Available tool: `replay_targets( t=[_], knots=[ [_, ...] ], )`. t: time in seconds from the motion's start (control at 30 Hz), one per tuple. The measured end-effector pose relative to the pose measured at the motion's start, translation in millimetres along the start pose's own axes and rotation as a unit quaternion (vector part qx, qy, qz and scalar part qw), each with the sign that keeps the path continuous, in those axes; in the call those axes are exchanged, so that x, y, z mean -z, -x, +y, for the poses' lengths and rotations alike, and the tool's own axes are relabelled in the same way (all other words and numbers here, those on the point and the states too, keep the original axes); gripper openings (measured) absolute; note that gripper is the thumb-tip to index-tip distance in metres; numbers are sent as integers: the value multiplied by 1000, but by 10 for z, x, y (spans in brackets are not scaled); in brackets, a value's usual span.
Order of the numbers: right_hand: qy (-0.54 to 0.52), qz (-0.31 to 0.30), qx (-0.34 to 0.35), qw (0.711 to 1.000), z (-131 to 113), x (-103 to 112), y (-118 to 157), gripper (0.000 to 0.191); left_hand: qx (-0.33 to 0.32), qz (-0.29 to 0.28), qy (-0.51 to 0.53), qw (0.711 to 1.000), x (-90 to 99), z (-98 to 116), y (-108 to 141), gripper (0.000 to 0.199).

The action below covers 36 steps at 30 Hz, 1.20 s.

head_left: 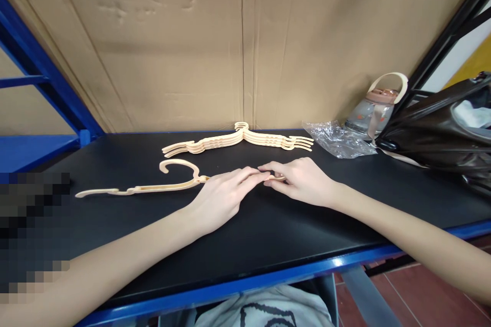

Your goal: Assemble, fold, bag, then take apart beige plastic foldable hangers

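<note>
A cream plastic clothes hanger (164, 187) lies on the black table (291, 230), its hook curling to the left and one arm stretching out leftward. My left hand (224, 196) covers its right part, fingers closed over it. My right hand (303, 179) meets the left fingertips and pinches the hanger's right end, of which a short bit shows between thumb and fingers. Just behind them, a stack of several matching hangers (241, 139) rests on the table with hooks toward the cardboard.
Cardboard (172, 51) stands upright behind the table. At the back right are a crumpled clear plastic bag (339, 139), a tilted water bottle (370, 112) with a strap, and a dark shiny bag (429, 122). A blue metal frame (57, 82) rises at left.
</note>
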State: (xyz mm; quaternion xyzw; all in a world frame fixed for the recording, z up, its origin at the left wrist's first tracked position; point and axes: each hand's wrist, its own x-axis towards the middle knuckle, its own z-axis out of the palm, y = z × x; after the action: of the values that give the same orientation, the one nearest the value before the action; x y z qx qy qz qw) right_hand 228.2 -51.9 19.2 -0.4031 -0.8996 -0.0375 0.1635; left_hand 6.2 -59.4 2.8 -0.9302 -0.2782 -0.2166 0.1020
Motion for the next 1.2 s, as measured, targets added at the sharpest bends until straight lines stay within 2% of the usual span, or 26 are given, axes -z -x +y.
replay_targets(
  t=[0.1,0.23,0.33,0.5,0.57,0.6,0.67,0.77,0.83,0.93,1.0,1.07,1.2],
  knots=[
    [-28,-2,-12,1000,2,18,5,30,-14,13,3,1000,3,-5,9,57],
    [-61,-22,-4,998,3,49,-1,25,6,8,23,1000,-22,-8,9,45],
    [-79,-26,-3,997,4,69,-14,22,-3,10,-15,1000,-27,2,-19,42],
    [-98,54,-26,993,133,191,-13,23,-76,85,-164,980,128,-81,-64,44],
    [-110,92,-60,988,262,270,-11,33,-72,127,-204,968,255,-184,-60,48],
    [-118,106,-81,984,340,307,-11,36,-49,154,-216,963,324,-250,-55,50],
    [-159,132,-115,972,505,362,-17,41,41,187,-219,957,455,-401,-46,52],
    [-291,143,-158,933,727,381,-37,46,172,160,-183,955,586,-647,-36,56],
    [-368,132,-184,902,829,360,-52,45,225,121,-150,955,615,-796,-24,47],
    [-419,90,-200,881,913,322,-66,40,236,80,-149,957,610,-949,6,42],
    [-428,60,-190,881,952,302,-68,38,247,74,-159,953,609,-999,28,39],
    [-418,43,-180,889,1008,278,-69,49,276,63,-148,948,625,-1025,51,36],
    [-374,85,-183,905,1164,172,-84,45,294,17,-99,950,665,-1082,96,37]
  ],
)
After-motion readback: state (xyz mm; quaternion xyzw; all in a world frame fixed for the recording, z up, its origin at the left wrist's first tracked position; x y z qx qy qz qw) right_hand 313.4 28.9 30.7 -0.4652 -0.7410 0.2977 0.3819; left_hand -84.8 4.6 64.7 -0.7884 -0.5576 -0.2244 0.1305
